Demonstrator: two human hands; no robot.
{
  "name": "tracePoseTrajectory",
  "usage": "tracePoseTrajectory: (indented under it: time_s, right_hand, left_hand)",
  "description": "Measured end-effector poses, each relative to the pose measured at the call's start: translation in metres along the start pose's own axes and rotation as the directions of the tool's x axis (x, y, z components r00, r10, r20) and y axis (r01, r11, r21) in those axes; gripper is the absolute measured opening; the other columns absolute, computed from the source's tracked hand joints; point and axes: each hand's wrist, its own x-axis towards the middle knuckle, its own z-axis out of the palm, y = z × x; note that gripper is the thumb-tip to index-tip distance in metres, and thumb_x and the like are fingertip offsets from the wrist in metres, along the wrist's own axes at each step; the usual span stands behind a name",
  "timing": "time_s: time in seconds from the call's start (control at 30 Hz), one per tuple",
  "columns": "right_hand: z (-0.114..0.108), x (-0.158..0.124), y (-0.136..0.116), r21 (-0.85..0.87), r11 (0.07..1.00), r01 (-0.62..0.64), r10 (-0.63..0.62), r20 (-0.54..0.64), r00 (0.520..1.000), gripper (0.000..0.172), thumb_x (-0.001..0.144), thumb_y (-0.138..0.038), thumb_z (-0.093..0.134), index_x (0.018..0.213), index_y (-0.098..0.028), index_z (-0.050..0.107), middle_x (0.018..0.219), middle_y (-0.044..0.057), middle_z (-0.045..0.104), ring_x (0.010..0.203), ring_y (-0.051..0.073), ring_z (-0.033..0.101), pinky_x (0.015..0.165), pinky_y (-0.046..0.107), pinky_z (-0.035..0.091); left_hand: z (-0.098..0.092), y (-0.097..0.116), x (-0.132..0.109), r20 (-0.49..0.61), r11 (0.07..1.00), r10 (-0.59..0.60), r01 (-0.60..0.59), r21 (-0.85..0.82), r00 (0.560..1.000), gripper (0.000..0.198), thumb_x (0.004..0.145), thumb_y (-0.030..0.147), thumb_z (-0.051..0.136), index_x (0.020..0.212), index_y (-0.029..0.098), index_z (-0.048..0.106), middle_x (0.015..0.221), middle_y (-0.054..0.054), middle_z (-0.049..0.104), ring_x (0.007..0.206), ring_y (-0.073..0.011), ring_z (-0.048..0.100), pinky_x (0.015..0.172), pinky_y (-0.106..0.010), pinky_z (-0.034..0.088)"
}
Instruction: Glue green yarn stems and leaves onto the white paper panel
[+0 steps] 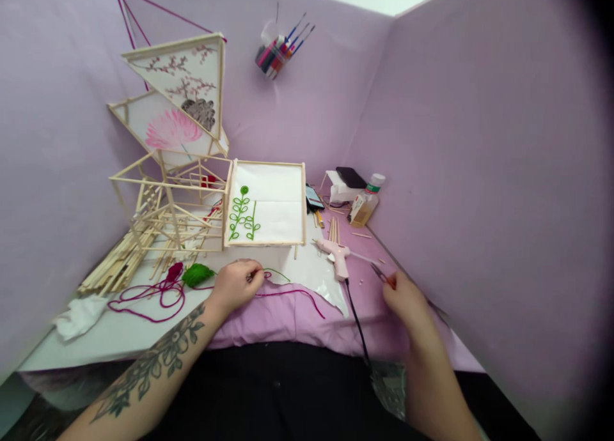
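Observation:
My left hand (241, 281) is closed near the table's front edge, its fingers pinching green yarn (279, 273); magenta yarn (304, 292) passes beside and under it. Over on the right, my right hand (400, 292) is closed around the red handles of small scissors (381, 273), blades pointing up and left. A pink glue gun (338, 255) with a clear stick in its back lies between the hands. Behind my left hand stands a wood-framed white panel (275, 204) bearing green yarn stems and curled leaves. Green yarn ball (197, 275) lies left of my left hand.
Wooden stick frames (167, 185) and piled sticks (115, 262) occupy the left. Painted panels (192, 89) hang above them. A bottle (367, 201), a dark phone (352, 177) and loose sticks sit at the back right. The glue gun's black cord (357, 319) runs over the front edge.

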Motion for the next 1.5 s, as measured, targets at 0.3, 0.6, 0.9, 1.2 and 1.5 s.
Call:
tracePoseTrajectory:
  time_s: [0.3,0.6,0.9,1.2,1.5]
  right_hand:
    - [0.006,-0.100,-0.099,0.922,0.165,-0.350,-0.253,0.383,0.889,0.044,0.072,-0.036,0.065,0.108,-0.026,0.041,0.063,-0.009,0.054,0.034,0.005,0.027,0.034,0.017,0.015]
    - [0.037,-0.127,-0.167,0.256,-0.091,-0.962,-0.488,0.831,0.267,0.024,0.088,-0.033,0.044,0.095,-0.013,0.056,0.050,-0.008,0.040,0.034,0.003,0.024,0.033,0.015,0.009]
    - [0.031,-0.117,-0.185,0.285,-0.110,-0.952,-0.444,0.843,0.303,0.020,0.086,-0.025,0.039,0.090,-0.013,0.055,0.048,-0.007,0.041,0.033,0.004,0.026,0.033,0.015,0.009]
    - [0.039,-0.110,-0.189,0.348,-0.148,-0.926,-0.406,0.832,0.378,0.018,0.087,-0.020,0.035,0.076,-0.017,0.049,0.046,-0.008,0.032,0.032,0.004,0.018,0.032,0.016,0.005]
    - [0.014,-0.068,-0.079,0.887,0.460,0.026,-0.061,0.002,0.998,0.041,0.082,-0.043,0.053,0.115,-0.020,0.052,0.079,0.001,0.056,0.053,0.011,0.044,0.046,0.023,0.036]
  left_hand:
    - [0.001,0.002,-0.001,-0.038,0.998,0.032,-0.034,-0.045,0.999,0.017,0.082,0.023,0.051,0.071,0.019,0.064,0.072,-0.002,0.067,0.071,-0.0160,0.062,0.068,-0.026,0.045]
    - [0.000,0.000,-0.003,-0.066,0.992,0.118,-0.121,-0.046,0.991,0.018,0.083,0.023,0.051,0.072,0.019,0.064,0.070,-0.002,0.067,0.069,-0.0153,0.061,0.068,-0.026,0.045]
    - [-0.002,0.004,-0.003,-0.105,0.960,0.267,-0.274,-0.052,0.958,0.018,0.084,0.024,0.052,0.075,0.019,0.067,0.070,-0.003,0.069,0.066,-0.0157,0.062,0.065,-0.027,0.047]
    - [-0.006,-0.001,-0.002,-0.080,0.948,0.312,-0.315,-0.035,0.947,0.018,0.083,0.023,0.050,0.076,0.019,0.067,0.070,-0.004,0.068,0.068,-0.0160,0.062,0.068,-0.027,0.048]
    - [-0.001,-0.006,-0.001,-0.126,0.933,-0.023,0.067,0.355,0.992,0.023,0.087,0.026,0.047,0.097,0.017,0.065,0.099,-0.012,0.066,0.082,-0.0245,0.062,0.068,-0.033,0.047]
